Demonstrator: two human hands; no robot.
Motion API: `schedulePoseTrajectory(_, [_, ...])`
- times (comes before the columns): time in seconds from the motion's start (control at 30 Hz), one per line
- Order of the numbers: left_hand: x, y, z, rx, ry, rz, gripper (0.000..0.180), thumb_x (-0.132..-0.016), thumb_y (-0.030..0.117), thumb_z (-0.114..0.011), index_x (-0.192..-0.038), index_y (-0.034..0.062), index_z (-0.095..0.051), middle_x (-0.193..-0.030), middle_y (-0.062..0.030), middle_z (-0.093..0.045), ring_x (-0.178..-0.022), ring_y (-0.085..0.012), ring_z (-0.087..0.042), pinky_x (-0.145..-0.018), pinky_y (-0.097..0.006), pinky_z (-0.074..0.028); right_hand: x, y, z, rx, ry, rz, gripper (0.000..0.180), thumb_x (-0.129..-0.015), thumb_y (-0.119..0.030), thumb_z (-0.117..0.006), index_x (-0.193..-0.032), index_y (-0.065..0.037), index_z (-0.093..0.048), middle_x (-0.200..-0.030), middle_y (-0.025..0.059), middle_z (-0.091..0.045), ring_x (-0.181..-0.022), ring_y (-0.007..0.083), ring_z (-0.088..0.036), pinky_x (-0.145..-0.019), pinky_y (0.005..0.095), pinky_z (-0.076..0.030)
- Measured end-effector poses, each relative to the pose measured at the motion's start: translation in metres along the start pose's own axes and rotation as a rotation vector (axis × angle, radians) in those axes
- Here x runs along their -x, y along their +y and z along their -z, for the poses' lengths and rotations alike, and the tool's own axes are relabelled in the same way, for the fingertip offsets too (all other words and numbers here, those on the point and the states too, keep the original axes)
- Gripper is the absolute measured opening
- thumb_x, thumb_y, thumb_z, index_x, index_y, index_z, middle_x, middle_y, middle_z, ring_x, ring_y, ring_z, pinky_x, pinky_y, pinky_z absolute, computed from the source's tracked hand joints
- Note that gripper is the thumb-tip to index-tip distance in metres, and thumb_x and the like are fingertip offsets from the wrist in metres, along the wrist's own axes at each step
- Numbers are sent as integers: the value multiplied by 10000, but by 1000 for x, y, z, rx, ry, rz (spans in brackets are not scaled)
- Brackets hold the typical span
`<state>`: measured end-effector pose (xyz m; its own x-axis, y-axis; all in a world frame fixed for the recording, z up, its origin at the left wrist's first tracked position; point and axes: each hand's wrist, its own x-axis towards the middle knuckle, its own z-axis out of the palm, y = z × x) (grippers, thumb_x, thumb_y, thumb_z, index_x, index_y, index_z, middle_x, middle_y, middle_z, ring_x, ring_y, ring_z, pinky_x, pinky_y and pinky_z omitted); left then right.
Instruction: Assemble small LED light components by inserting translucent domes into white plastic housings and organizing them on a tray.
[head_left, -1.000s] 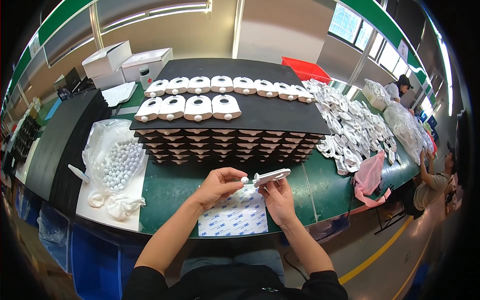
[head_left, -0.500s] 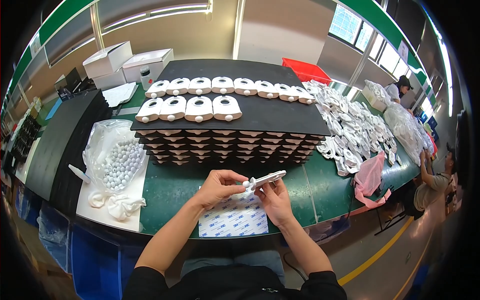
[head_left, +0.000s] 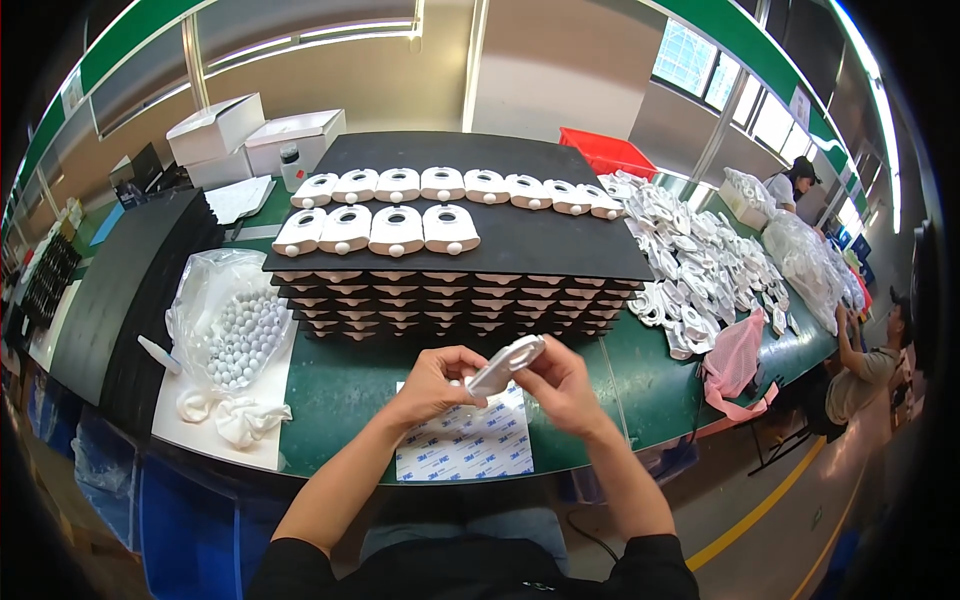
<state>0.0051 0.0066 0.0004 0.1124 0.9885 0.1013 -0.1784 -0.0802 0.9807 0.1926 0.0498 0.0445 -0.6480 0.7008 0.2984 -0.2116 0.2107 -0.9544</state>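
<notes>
White part (head_left: pixel 492 374) has turned between left grip (head_left: pixel 432 386) and right grip (head_left: pixel 566 390).

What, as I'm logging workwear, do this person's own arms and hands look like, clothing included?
The short sleeves are black, with no marking visible on them. Below, the forearms are bare. The left grip and right grip are ungloved, and no watch or bracelet shows.

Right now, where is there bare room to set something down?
On the black top board, right of the front four white housings; on green benchtop between bagged white balls and patterned sheet. Crowded: white plastic heap, right.
</notes>
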Motion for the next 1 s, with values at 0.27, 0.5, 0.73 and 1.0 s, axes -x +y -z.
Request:
schedulePoseTrajectory(0.27, [-2, 4, 12, 599, 200, 298, 214, -804, 142, -620, -970, 29, -545, -738, -9, -516, -573, -51, -432, -386, -154, -250, -94, -65, 32, 356, 346, 151, 298, -815, -62, -567, -1074, 70, -506, -712, 31, -592, -621, 45, -502, -529, 190, -378])
schedulePoseTrajectory(0.5, [-7, -8, 24, 1080, 245, 376, 237, -754, -2, -506, -990, -17, -491, -853, -124, -505, -658, -142, -467, -354, -163, -280, -145, -55, 55, 606, 151, -161, 302, -814, -207, -596, -992, 37, -615, -783, 53, -603, -615, 79, -498, -531, 200, -385])
schedulePoseTrajectory(0.73, [-6, -13, 29, 997, 275, 347, 213, -801, -44, -446, -1002, 29, -451, -917, -114, -503, -608, -131, -429, -357, -167, -282, -135, -66, 101, 796, 430, 48, 255, -779, -196, -596, -932, 3, -639, -848, 107, -650, -759, 189, -615, -702, 293, -482])
schedulePoseTrajectory(1.0, [-9, -12, 20, 862, 130, 342, 276, -899, 351, -469, -920, 77, -489, -606, 1, -396, -436, -57, -278, -350, -176, -216, -60, -12, 268, 1495, 618, -214, 272, -716, -216, -637, -905, -21, -634, -840, 171, -628, -825, 309, -603, -729, 362, -470])
